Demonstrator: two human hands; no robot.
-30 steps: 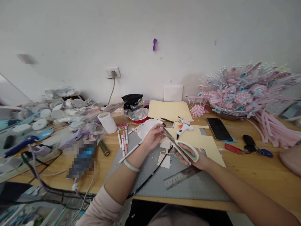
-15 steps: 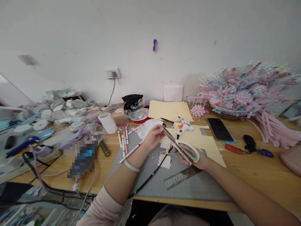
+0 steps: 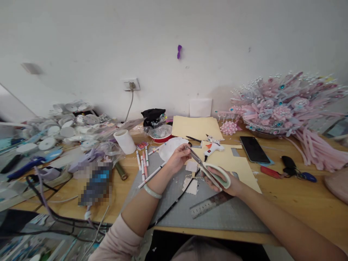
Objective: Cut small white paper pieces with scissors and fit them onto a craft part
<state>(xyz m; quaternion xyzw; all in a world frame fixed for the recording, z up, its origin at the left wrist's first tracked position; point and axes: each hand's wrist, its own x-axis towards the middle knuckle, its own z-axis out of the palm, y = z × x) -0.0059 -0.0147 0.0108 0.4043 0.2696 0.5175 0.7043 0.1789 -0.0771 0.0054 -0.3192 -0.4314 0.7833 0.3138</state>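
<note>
My right hand [image 3: 217,181] has its fingers through the pale green and white handles of a pair of scissors [image 3: 216,175], above the grey cutting mat. The blades slant up and left to my left hand [image 3: 180,157]. There the fingers are pinched together at the blade tips; whatever they hold is too small to make out. Under the hands lie small scalloped pieces of cream paper [image 3: 190,187]. A metal ruler [image 3: 209,203] rests on the mat below my right hand. A black cord [image 3: 176,201] runs across the mat.
Beyond the hands are a white glue gun [image 3: 213,149] and yellow card sheets [image 3: 194,127]. Markers [image 3: 143,163] and a white roll [image 3: 125,141] stand or lie left. A phone [image 3: 254,149], keys [image 3: 299,175] and a pink beaded arrangement [image 3: 280,108] are right. Ribbon rolls crowd the far left.
Hardly anything differs. Both hands and the scissors keep the same place, and the view has shifted very slightly.
</note>
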